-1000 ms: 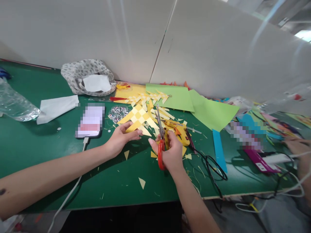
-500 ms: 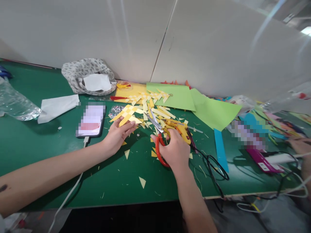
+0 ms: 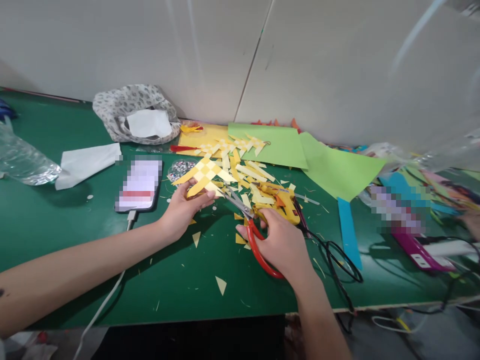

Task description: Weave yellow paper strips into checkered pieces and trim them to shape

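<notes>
Pinched in my left hand [image 3: 187, 207] is a woven paper piece [image 3: 205, 172] in a yellow and cream checker, with pointed strip ends. My right hand [image 3: 279, 240] is closed around the red handles of a pair of scissors [image 3: 240, 205]. The blades are slightly apart, and their tips are by the right lower strip of the woven piece; whether they touch it I cannot tell. Just beyond lie cut paper strips [image 3: 255, 171] in cream and yellow. A yellow glue gun [image 3: 283, 202] rests behind my right hand.
A phone [image 3: 139, 185] on a white cable lies left of my left hand. Behind are a patterned cloth bag [image 3: 135, 100], green paper sheets [image 3: 333, 167] and a finished-looking woven chain [image 3: 232, 146]. A black cord [image 3: 343, 270] runs at right. Another person's hand shows at the right edge.
My right hand has shifted right and slightly down, turning the scissors so their tips point left toward the woven piece. The woven piece has tilted to show its checkered face more.
</notes>
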The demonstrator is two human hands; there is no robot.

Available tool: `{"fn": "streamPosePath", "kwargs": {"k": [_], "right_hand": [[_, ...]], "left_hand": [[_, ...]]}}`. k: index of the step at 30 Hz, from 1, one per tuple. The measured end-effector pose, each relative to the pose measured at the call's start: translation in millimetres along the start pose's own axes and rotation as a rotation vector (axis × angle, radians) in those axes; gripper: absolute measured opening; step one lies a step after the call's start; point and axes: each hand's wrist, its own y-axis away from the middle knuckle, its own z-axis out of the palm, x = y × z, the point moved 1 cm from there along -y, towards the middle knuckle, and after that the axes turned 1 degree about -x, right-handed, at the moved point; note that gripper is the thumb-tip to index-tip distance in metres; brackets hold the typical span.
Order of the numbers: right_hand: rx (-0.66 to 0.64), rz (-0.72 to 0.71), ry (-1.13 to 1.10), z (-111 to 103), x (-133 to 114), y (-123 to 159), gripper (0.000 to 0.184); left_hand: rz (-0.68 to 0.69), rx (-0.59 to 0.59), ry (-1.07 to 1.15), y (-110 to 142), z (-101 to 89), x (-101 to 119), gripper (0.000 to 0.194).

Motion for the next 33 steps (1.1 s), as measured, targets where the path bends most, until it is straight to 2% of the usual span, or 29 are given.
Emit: {"fn": "streamPosePath", "kwargs": {"k": [9, 33], "right_hand": [[-0.085, -0.057, -0.015, -0.3, -7.9, -9.3, 0.052], [-0.084, -0.037, -0.046, 0.9, -8.9, -5.6, 0.053]], "left_hand": [[-0.011, -0.064, -0.038, -1.9, -3.5, -5.0, 0.045], [-0.004, -0.041, -0.065, -0.7, -1.4, -3.7, 0.042]]}}
